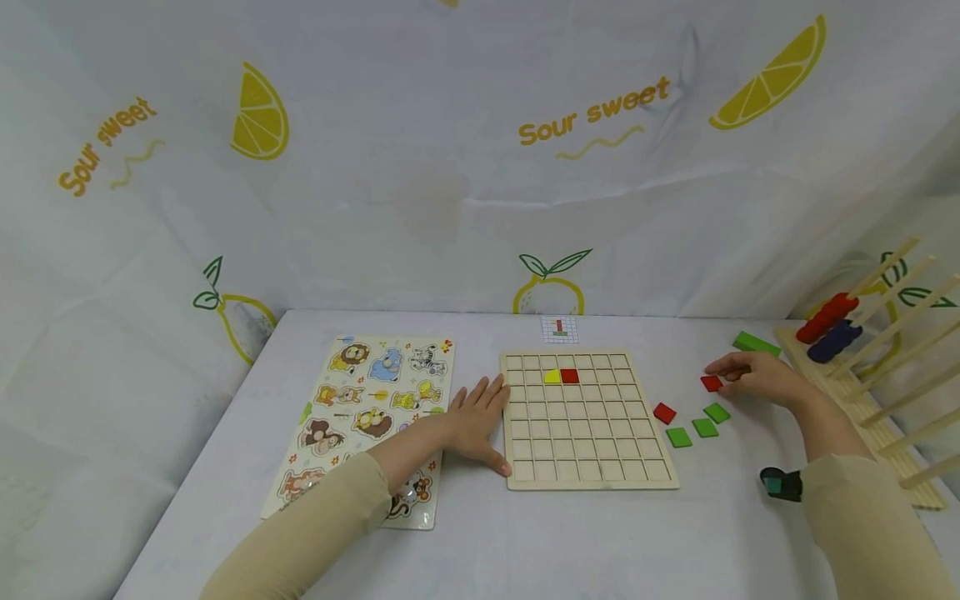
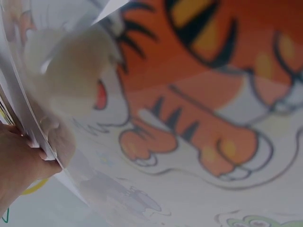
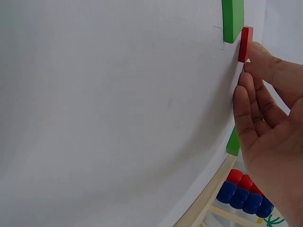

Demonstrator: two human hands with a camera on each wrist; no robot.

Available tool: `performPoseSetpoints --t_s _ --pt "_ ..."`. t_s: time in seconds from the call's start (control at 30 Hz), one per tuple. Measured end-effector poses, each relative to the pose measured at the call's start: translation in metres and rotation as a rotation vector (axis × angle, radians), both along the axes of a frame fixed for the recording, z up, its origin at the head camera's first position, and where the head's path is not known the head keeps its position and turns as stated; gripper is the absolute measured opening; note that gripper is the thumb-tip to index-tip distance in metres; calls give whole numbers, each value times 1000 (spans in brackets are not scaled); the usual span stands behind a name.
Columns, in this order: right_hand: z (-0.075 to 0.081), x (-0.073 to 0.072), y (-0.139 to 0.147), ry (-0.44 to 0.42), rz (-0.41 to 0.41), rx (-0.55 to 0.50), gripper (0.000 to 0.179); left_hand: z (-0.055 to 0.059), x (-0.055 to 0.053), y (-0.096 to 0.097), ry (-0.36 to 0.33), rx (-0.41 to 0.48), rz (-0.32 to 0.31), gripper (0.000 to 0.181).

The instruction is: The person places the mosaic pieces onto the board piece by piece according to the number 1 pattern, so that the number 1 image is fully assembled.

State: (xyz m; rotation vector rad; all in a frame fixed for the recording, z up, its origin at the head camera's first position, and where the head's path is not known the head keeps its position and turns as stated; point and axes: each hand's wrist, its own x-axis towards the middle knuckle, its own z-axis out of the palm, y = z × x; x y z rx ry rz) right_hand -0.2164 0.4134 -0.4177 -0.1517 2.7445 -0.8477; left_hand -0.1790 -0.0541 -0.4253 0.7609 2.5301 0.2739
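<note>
Wooden abacus (image 1: pixel 862 411) nr R fingers (image 3: pixel 243 108)

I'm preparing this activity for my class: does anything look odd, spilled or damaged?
Nothing looks spilled or plainly damaged. One oddity: the yellow tile on the board is not square like the red tile beside it; in the head view, its upper left corner looks cut away, perhaps by design.

The right hand (image 1: pixel 759 377) seems to hide an edge of its red tile (image 1: pixel 710 384).
</note>
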Motion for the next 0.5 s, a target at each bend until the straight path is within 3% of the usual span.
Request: performPoseSetpoints --t_s 0.5 --pt "0 -5 -1 14 -15 49 36 -1 -1 0 -4 8 5 126"
